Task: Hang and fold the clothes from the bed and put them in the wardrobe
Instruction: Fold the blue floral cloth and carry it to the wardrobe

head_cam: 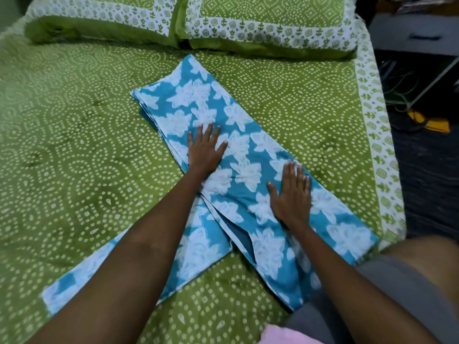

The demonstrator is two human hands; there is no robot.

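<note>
Both the left hand (204,151) and the right hand (291,194) are spread flat, palms down on the blue floral garment (248,155), probably smoothing it and pinning the layers for a fold, and it's lying diagonally across the green bedspread (74,135) below the pillows (248,26).

— What covered the bed (74,125)?

— A green bedsheet (298,115) printed with rings of small white dots, with a white patterned border running down its right edge.

— And what lay on it?

— Two pillows (104,23) in matching green and white covers sat side by side, touching, at the far end. In the middle a blue garment (248,155) with large white flowers lay folded into a long strip, running diagonally (one part of it branched off toward the near left). A bit of pink cloth (280,335) showed at the near edge.
</note>
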